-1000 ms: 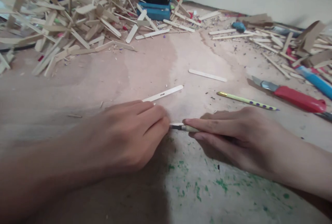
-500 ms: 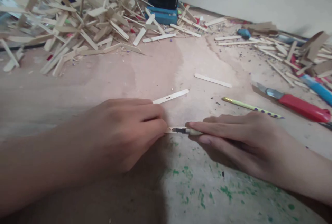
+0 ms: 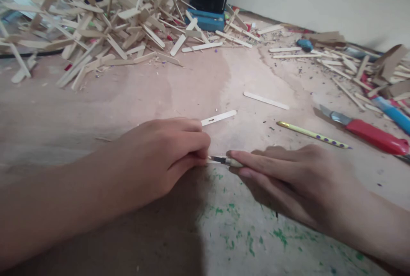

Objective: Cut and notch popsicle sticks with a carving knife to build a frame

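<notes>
My right hand [image 3: 288, 178] is closed around a small craft knife [image 3: 226, 161], its blade pointing left. Under the blade lies a wooden craft stick [image 3: 214, 162], which the fingers of my left hand [image 3: 173, 152] pinch from the left; most of that stick is hidden by both hands. Just beyond my left fingertips rests another craft stick [image 3: 221, 117] with a small slot cut in it. A plain craft stick [image 3: 265, 100] lies farther back. To the right are a yellow pencil with dark dots [image 3: 314, 135] and a red-handled utility knife [image 3: 371, 133].
A big heap of craft sticks [image 3: 128, 24] fills the back left. A black object on a blue base [image 3: 205, 19] stands at the back by the wall. More sticks and cardboard scraps [image 3: 390, 65] lie at the right. Green paint flecks mark the worktop [image 3: 237, 233] in front.
My left fingers have curled in and shifted slightly over the stick, covering more of it. The craft knife has moved a little to the left. The whole view has shifted slightly.
</notes>
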Motion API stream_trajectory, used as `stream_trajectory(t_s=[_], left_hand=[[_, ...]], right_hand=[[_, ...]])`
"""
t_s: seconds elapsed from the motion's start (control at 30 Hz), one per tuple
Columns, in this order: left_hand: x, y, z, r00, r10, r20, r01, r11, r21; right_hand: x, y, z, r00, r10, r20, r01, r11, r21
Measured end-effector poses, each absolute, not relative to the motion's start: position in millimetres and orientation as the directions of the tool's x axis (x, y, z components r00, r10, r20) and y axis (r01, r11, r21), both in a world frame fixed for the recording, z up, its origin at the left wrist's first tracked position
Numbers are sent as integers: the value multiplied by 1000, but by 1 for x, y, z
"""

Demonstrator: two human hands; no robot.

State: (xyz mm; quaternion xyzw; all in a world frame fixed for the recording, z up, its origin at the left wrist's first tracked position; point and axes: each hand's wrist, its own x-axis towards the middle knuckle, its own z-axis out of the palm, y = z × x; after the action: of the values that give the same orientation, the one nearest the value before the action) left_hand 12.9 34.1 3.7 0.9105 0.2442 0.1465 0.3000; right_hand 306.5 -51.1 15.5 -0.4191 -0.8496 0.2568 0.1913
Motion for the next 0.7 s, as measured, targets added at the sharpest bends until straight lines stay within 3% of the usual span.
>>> stream_trajectory(t_s=[0.17, 0.33, 0.5, 0.7], left_hand=[[13, 36, 3, 820, 565, 89, 379, -653, 656], [17, 37, 9, 807, 590, -24, 453, -591, 668], [16, 33, 11, 775, 632, 13, 456, -573, 681], [13, 34, 9, 814, 580, 31, 417, -620, 665]], right_hand=[[310, -48, 17, -564, 822, 74, 591, 464, -660], [311, -45, 17, -564, 821, 89, 601, 483, -637], [310, -44, 18, -537, 832, 141, 619, 502, -605], [311, -44, 26, -478, 862, 168, 689, 487, -537]])
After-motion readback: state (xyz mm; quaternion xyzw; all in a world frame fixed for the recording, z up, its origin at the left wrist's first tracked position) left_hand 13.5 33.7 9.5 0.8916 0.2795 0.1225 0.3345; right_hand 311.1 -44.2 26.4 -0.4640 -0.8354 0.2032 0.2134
